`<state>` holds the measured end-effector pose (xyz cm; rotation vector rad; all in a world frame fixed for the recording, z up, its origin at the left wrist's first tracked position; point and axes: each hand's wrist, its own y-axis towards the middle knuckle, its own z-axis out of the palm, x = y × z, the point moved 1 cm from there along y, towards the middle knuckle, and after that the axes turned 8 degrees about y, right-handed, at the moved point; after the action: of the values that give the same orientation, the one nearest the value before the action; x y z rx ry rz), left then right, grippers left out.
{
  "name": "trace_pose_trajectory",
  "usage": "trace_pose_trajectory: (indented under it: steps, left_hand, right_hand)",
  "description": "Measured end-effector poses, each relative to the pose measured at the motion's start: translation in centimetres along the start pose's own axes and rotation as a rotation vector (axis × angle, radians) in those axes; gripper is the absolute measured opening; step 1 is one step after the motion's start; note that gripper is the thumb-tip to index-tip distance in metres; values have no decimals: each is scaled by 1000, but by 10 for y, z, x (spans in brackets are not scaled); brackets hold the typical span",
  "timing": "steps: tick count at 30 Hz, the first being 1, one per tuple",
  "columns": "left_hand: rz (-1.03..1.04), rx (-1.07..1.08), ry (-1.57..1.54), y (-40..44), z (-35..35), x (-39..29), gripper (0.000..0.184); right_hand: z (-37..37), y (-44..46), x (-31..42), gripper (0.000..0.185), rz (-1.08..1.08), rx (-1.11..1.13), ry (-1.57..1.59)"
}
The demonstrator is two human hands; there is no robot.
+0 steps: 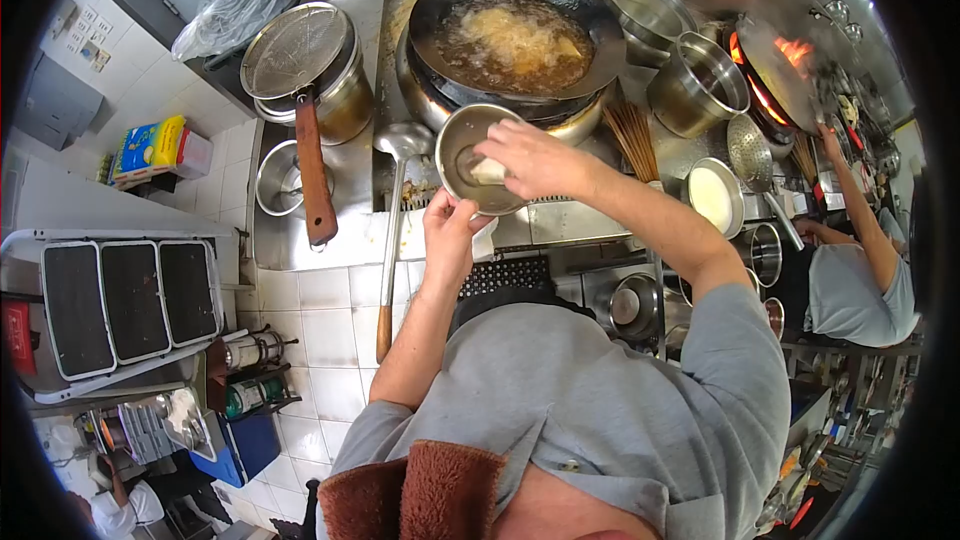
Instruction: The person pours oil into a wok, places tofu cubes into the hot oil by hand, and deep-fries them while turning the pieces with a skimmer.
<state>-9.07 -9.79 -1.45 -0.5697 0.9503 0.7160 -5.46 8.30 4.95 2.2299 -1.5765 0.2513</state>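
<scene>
A metal bowl is tilted in front of me, just short of the wok. My left hand grips its near rim, thumb over the edge. Inside the bowl, the fingers of my right hand are closed on a small pale white piece; whether it is food or cloth I cannot tell. Beyond the bowl, a large black wok holds bubbling brown oil with pale yellow food frying in it. A long-handled ladle lies left of the bowl.
At left, a wooden-handled mesh strainer rests on a metal pot. To the right are a bamboo brush, a deep pot, a bowl of white liquid and a perforated skimmer. A co-worker stands by a flaming wok.
</scene>
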Motion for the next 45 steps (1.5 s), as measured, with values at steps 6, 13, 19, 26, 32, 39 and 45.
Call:
trace_pose_trajectory:
  steps: [6, 13, 19, 26, 32, 39, 45]
  left_hand:
    - [-61, -14, -4, -1, -4, -1, 8]
    - [-95, -11, -39, 0, 7, -7, 7]
    - [-104, -48, -23, -4, 0, -9, 6]
    - [-95, -27, -20, -5, 3, -10, 11]
    - [-68, 2, -39, -1, 12, -16, 12]
    - [-81, -10, -54, 1, 6, -2, 16]
    - [-129, -61, -139, -2, 11, -5, 14]
  right_hand:
    - [0, -7, 1, 40, 29, 75, 152]
    - [-39, 11, -15, 30, 227, -33, 599]
    - [-75, -5, -123, 30, 588, 22, 58]
    - [-85, -11, -124, 29, 557, -162, -52]
    - [-29, -6, -9, 35, 15, 64, 153]
    - [-27, -4, 19, 31, 301, 319, 82]
    - [-15, -1, 10, 30, 270, 380, 268]
